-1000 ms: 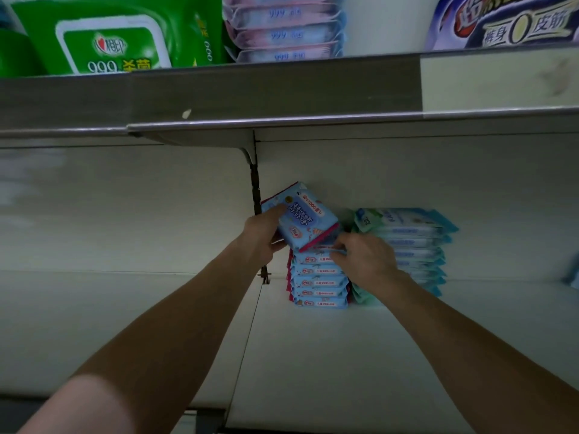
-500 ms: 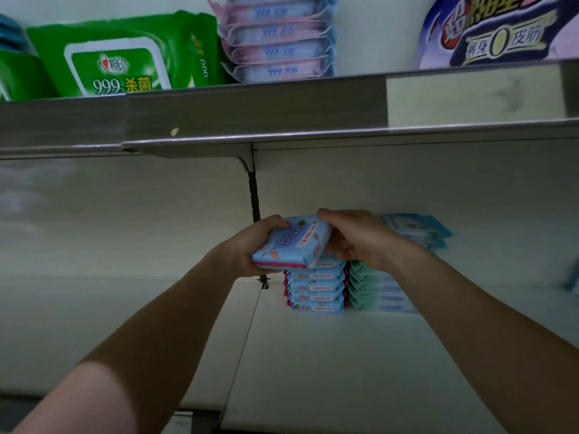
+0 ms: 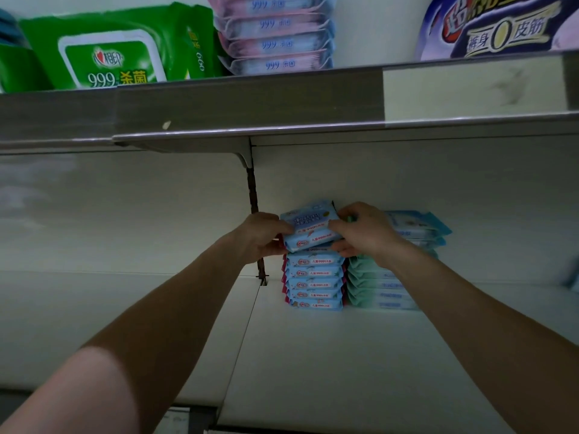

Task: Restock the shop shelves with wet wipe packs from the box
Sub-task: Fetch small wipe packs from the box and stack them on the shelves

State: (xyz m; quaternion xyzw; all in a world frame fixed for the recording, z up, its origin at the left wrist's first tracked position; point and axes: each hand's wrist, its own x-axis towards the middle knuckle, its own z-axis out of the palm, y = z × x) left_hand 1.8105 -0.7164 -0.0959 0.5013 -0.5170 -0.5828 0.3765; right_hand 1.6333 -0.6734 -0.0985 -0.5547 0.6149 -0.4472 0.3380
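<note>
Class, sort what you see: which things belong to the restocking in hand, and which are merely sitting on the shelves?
In the job: blue pack, left hand, right hand, blue stack, lower shelf.
Just there: teal stack, green pack, pink packs, purple bag.

Pale lower shelf (image 3: 344, 355), grey upper shelf (image 3: 250, 104), white back panel (image 3: 125, 214).

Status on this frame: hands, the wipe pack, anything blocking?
Left hand, right hand both grip blue wipe pack. Pack tilted, at top of blue stack. Green stack alongside, nothing blocking.
</note>
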